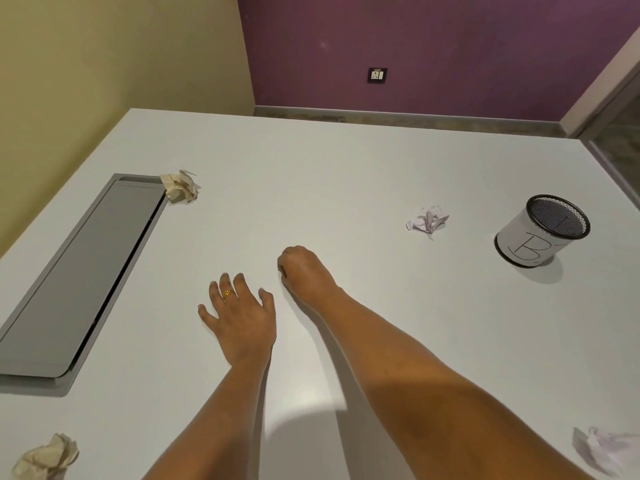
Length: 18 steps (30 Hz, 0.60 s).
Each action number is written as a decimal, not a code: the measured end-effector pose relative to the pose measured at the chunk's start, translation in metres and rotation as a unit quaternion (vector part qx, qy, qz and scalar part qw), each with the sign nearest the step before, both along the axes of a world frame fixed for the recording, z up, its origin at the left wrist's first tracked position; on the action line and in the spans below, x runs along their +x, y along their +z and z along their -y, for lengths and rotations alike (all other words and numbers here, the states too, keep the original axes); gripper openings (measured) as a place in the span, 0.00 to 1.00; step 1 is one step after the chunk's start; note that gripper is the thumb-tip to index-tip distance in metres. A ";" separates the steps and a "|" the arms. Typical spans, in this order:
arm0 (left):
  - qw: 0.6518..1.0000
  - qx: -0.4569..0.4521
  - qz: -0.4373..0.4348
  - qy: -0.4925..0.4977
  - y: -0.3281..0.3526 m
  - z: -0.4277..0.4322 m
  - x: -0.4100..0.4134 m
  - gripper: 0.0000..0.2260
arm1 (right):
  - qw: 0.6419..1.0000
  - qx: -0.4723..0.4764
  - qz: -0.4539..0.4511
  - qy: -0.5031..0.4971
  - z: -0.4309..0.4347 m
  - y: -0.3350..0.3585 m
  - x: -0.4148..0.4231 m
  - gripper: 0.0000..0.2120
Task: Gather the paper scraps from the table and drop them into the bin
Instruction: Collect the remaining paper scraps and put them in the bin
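Note:
Several crumpled paper scraps lie on the white table (346, 174). A beige scrap (180, 186) sits far left by the panel's corner, and another beige scrap (45, 457) is at the near left edge. A white scrap (428, 218) lies at right-centre, left of the bin (540, 233), a small mesh cup wrapped in paper marked "B". A further white scrap (599, 450) is at the near right. My left hand (240, 315) rests flat on the table, fingers spread, holding nothing. My right hand (303, 271) is curled into a fist beside it; nothing shows inside it.
A grey recessed cable panel (83, 271) is set into the table's left side. Yellow and purple walls stand beyond the far edge, with a wall socket (377, 75) on the purple one.

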<state>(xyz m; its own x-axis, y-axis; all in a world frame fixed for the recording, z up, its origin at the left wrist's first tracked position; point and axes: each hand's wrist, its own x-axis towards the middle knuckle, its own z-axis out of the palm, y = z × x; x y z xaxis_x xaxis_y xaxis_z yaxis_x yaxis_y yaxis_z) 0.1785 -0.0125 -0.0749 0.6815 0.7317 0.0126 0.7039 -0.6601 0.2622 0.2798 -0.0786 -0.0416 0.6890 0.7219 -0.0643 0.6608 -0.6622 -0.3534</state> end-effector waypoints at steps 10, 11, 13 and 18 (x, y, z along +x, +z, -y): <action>0.999 -0.001 0.027 -0.031 0.000 0.004 -0.007 0.20 | 0.996 -0.001 -0.028 -0.079 0.057 0.004 -0.001 0.08; 0.999 0.001 0.032 -0.038 0.000 0.007 -0.008 0.20 | 0.996 0.000 -0.021 -0.085 0.067 0.005 0.000 0.08; 0.998 -0.002 0.037 -0.049 0.000 0.014 -0.012 0.20 | 0.995 0.006 -0.002 -0.100 0.089 0.006 0.001 0.08; 0.997 -0.008 0.031 -0.074 0.000 0.036 -0.021 0.20 | 0.989 0.014 0.021 -0.143 0.134 0.011 0.001 0.08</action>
